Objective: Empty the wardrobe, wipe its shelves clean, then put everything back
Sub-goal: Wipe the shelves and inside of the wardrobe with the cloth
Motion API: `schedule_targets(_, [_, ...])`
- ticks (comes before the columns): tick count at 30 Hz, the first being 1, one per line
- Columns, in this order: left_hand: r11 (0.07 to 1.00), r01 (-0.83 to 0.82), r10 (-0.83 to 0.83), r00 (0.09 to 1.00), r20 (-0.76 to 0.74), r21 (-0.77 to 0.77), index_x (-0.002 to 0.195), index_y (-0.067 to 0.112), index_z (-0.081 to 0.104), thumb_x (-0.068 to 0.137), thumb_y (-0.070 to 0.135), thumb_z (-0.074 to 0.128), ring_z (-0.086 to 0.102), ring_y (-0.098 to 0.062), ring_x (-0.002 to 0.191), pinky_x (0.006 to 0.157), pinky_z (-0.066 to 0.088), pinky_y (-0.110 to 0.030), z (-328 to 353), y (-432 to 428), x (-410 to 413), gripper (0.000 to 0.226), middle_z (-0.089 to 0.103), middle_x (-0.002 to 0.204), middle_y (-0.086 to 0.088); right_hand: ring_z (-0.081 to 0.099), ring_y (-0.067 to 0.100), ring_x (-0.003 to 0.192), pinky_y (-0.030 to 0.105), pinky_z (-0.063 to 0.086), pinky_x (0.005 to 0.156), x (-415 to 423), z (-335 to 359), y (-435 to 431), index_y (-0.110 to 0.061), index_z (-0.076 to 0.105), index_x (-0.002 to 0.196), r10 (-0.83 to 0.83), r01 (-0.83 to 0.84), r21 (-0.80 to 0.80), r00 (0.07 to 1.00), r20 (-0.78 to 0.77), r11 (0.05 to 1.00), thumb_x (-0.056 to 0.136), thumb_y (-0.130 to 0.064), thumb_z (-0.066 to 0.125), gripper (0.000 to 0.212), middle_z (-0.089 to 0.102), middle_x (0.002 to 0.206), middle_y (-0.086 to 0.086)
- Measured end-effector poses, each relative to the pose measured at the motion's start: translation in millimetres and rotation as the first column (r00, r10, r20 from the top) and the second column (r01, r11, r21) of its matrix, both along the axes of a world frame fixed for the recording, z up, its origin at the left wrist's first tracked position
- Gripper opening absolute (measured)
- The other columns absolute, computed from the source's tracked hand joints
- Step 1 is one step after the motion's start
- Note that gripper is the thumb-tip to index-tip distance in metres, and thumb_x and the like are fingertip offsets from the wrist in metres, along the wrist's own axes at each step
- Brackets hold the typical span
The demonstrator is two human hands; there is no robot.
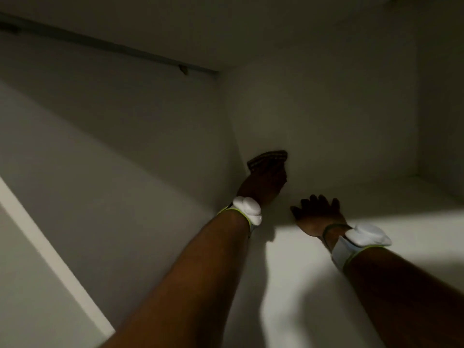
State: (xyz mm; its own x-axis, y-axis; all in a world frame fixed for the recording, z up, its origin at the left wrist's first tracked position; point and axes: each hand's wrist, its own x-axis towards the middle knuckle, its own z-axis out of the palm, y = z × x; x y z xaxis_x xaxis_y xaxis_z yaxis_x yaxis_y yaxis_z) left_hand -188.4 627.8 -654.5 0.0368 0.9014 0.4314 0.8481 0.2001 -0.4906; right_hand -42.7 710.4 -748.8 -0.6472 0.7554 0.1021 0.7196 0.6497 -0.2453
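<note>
— White wardrobe (326, 116) walls all round, dim. How many cloths?
— One cloth (267, 159), dark with fine stripes, at the back left corner of the shelf (301, 277), against the rear wall.
— Hands?
— Two. The left hand (263, 184) grasps the cloth. The right hand (318, 211) lies flat on the shelf, fingers spread. Two white wrist bands (247, 209), one each.

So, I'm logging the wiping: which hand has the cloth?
The left hand holds the dark cloth against the wall; the right hand rests bare on the shelf.
</note>
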Motion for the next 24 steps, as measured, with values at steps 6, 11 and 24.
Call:
schedule_targets(6, [0.923, -0.324, 0.366, 0.906, 0.213, -0.208, 0.152, 0.010, 0.041, 0.101, 0.041, 0.046, 0.006, -0.030, 0.155, 0.121, -0.018, -0.034, -59, -11, -47, 0.060, 0.015, 0.167, -0.013, 0.024, 0.034, 0.147, 0.060, 0.010, 0.119, 4, 8, -11, -0.019, 0.040, 0.147, -0.034, 0.034, -0.002, 0.999, -0.026, 0.999, 0.101, -0.060, 0.022, 0.064, 0.035, 0.154, 0.011])
schedule_targets(11, [0.940, -0.323, 0.337, 0.833, 0.438, -0.109, 0.155, 0.011, 0.035, 0.096, 0.039, 0.061, 0.025, -0.030, 0.151, 0.120, 0.017, -0.035, -24, -23, -32, 0.071, 0.030, 0.162, -0.010, 0.011, 0.033, 0.153, 0.063, 0.003, 0.119, 6, 8, -14, -0.020, 0.029, 0.155, 0.010, -0.010, -0.023, 1.000, 0.007, 1.000, 0.100, -0.064, 0.020, 0.071, 0.020, 0.164, 0.010])
schedule_targets(24, [0.876, -0.282, -0.030, 0.777, 0.629, 0.391, 0.151, 0.050, 0.024, 0.088, 0.046, 0.058, 0.050, -0.027, 0.133, 0.106, 0.048, -0.046, 166, -2, -73, 0.072, 0.031, 0.159, 0.011, 0.000, 0.025, 0.156, 0.057, -0.002, 0.123, 3, 19, -48, -0.034, 0.012, 0.161, 0.351, -0.348, -0.057, 0.934, 0.062, 0.936, 0.100, -0.067, 0.020, 0.070, 0.003, 0.169, -0.004])
